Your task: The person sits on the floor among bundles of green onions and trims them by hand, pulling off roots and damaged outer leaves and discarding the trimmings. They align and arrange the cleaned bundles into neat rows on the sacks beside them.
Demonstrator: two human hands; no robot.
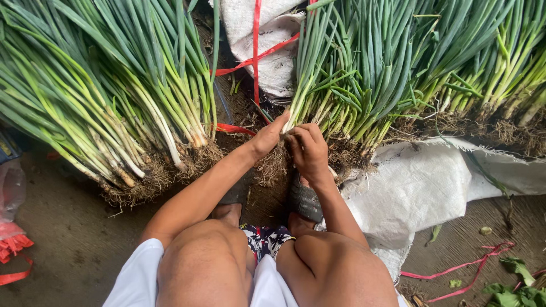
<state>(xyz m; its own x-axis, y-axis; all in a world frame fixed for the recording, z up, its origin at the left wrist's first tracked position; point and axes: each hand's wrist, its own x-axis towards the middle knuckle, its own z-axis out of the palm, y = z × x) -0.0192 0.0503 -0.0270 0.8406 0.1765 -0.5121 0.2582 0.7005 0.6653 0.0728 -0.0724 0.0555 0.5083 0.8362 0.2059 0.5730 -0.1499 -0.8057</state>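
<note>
I squat over piles of green onions on the ground. My left hand (pixel 267 136) reaches forward and its fingers touch the white base of a green onion stalk (pixel 296 108) at the left edge of the big right pile (pixel 392 74). My right hand (pixel 308 150) is curled around the root ends of the same bunch just beside it. Tangled brown roots (pixel 273 165) hang below both hands. A second large bundle of green onions (pixel 108 96) lies to the left, roots toward me.
A white woven sack (pixel 421 187) lies on the dirt floor at right, under the onions. Another white sack with red plastic straps (pixel 267 51) sits between the piles. Red straps (pixel 466 267) and leaf scraps lie at lower right; a plastic bag (pixel 11 199) at left.
</note>
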